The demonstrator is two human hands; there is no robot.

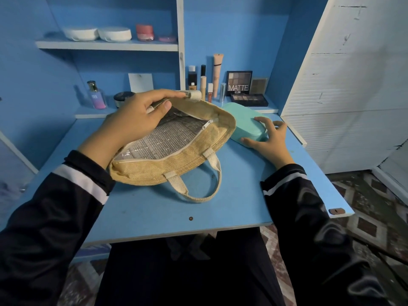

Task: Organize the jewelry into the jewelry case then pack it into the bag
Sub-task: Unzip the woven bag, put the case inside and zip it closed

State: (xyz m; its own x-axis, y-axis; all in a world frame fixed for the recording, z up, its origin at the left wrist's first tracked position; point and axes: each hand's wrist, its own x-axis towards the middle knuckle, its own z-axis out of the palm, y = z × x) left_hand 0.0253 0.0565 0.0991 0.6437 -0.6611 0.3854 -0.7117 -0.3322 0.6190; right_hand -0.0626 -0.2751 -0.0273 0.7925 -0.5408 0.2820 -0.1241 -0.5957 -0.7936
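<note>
Left hand (132,120) pinches bag (154,171) rim open. Right hand (269,146) clasps jewelry case (242,120), fingers spread. Risk: case snags zipper (208,123) between hands.

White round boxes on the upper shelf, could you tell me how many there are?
2, side by side: left white box, right white box; none seems hidden.

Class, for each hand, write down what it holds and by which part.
The left hand grips the jute bag by its far rim and handle. The right hand grasps the teal jewelry case around its right end.
</note>
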